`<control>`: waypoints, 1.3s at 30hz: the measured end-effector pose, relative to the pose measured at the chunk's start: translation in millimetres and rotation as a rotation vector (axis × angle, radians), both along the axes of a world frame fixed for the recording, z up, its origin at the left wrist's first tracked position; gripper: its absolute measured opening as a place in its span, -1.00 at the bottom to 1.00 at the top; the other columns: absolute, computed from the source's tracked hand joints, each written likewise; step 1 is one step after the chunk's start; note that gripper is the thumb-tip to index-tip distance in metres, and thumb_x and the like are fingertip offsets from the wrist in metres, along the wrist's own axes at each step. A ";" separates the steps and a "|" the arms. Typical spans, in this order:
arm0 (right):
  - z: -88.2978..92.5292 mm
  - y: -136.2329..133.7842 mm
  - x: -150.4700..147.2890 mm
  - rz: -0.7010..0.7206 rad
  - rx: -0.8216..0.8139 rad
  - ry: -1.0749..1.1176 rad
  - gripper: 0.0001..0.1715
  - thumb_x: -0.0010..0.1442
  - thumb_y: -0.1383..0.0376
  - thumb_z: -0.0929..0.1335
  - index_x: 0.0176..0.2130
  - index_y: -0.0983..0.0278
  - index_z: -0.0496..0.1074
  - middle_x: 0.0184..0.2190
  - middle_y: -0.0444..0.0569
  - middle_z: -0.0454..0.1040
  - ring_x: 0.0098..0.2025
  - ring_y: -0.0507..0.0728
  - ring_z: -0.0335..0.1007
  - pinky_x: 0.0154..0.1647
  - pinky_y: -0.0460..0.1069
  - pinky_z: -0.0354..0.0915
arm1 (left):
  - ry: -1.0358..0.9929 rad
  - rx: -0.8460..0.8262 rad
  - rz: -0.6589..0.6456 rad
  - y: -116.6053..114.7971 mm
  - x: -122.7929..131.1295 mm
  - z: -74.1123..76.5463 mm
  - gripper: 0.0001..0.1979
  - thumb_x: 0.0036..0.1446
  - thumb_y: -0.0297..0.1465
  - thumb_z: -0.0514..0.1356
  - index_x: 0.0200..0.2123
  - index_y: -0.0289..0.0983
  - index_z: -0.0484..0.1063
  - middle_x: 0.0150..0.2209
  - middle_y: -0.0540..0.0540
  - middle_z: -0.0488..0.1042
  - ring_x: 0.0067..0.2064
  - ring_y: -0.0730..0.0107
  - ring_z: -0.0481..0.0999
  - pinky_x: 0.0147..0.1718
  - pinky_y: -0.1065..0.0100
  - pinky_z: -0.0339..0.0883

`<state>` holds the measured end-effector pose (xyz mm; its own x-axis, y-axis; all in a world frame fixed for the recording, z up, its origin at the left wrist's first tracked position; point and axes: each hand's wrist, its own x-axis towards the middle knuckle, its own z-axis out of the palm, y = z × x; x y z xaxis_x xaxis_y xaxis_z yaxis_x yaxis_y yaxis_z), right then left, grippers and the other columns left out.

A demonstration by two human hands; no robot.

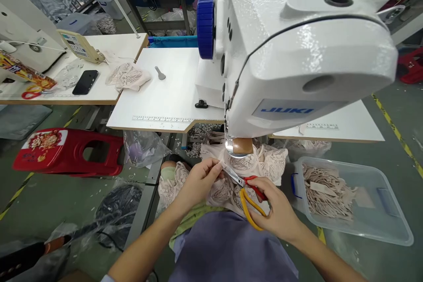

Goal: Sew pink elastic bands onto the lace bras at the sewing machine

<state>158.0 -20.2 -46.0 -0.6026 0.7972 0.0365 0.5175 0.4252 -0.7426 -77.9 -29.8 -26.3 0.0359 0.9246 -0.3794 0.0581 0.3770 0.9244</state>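
Observation:
My right hand grips a pair of scissors with one red and one orange handle loop. The blades point up and left, with their tips close to the fingertips of my left hand. That left hand is closed in a pinch on the edge of a pale pink lace garment; the exact bit between the fingers is hidden. The garment lies bunched over my lap, below the needle area of a white sewing machine. More lace fabric hangs left of my left wrist.
A clear plastic bin with pale straps stands at the right. The white sewing table carries a small grey tool. A red stool lies at the left, and a black phone rests on the neighbouring table.

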 end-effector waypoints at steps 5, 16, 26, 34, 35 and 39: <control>-3.1 8.9 -11.9 0.012 -0.026 0.014 -0.52 0.12 0.30 0.36 0.06 0.20 0.38 -0.10 0.08 0.54 -0.20 0.17 0.53 -0.27 0.02 0.49 | 0.045 0.001 -0.001 1.5 0.0 -1.7 -0.70 0.25 -0.19 0.04 -0.39 -0.26 0.39 -0.45 0.00 0.38 -0.46 0.46 0.30 -0.49 0.43 0.16; -2.6 9.1 2.3 -0.052 -0.139 0.015 -0.64 0.23 0.23 0.34 0.02 0.18 0.50 -0.15 0.04 0.60 -0.23 0.16 0.56 -0.20 0.02 0.48 | 0.032 0.010 0.114 3.1 -7.0 -4.8 -0.69 0.19 -0.17 0.11 -0.47 -0.26 0.38 -0.49 -0.01 0.43 -0.47 0.47 0.33 -0.48 0.44 0.18; 7.2 116.5 50.6 -0.347 0.064 -0.355 -0.57 0.22 0.02 0.32 -0.09 0.23 0.54 -0.30 0.09 0.58 -0.36 0.26 0.47 -0.47 0.04 0.28 | 0.664 0.280 -0.093 4.5 -23.8 -5.3 -0.70 0.23 -0.29 -0.02 -0.13 -0.24 0.46 -0.47 -0.04 0.53 -0.47 0.35 0.47 -0.49 0.40 0.22; 5.0 193.4 42.0 -0.360 0.399 -0.364 -0.71 0.21 0.26 0.29 -0.17 0.32 0.53 -0.11 0.24 0.56 -0.03 0.37 0.45 0.01 0.23 0.32 | 0.690 0.256 -0.420 14.9 -42.0 9.7 -0.74 0.34 -0.34 -0.05 -0.06 -0.23 0.39 -0.35 -0.07 0.57 -0.34 0.29 0.53 -0.37 0.35 0.35; 2.4 177.3 38.4 -0.371 0.392 -0.268 -0.69 0.23 0.22 0.28 -0.14 0.30 0.53 -0.10 0.21 0.56 -0.05 0.34 0.47 0.02 0.24 0.33 | 0.809 0.342 -0.394 14.0 -40.0 6.1 -0.76 0.34 -0.37 -0.04 -0.13 -0.23 0.42 -0.33 -0.11 0.57 -0.29 0.24 0.53 -0.32 0.30 0.36; -7.1 87.5 16.3 -0.011 -0.016 -0.004 -0.59 0.31 0.01 0.27 -0.10 0.21 0.53 -0.21 0.07 0.60 -0.20 0.22 0.55 -0.17 0.12 0.47 | 1.088 0.826 -0.292 5.7 -10.6 -3.2 -0.73 0.33 -0.46 -0.02 -0.39 -0.24 0.39 -0.35 -0.14 0.53 -0.25 0.23 0.49 -0.21 0.23 0.32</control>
<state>174.3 67.3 -53.1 -0.5938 0.8043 0.0215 0.5250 0.4075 -0.7472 -88.5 -24.1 -29.5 0.3073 0.9019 0.3036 0.8625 -0.3988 0.3116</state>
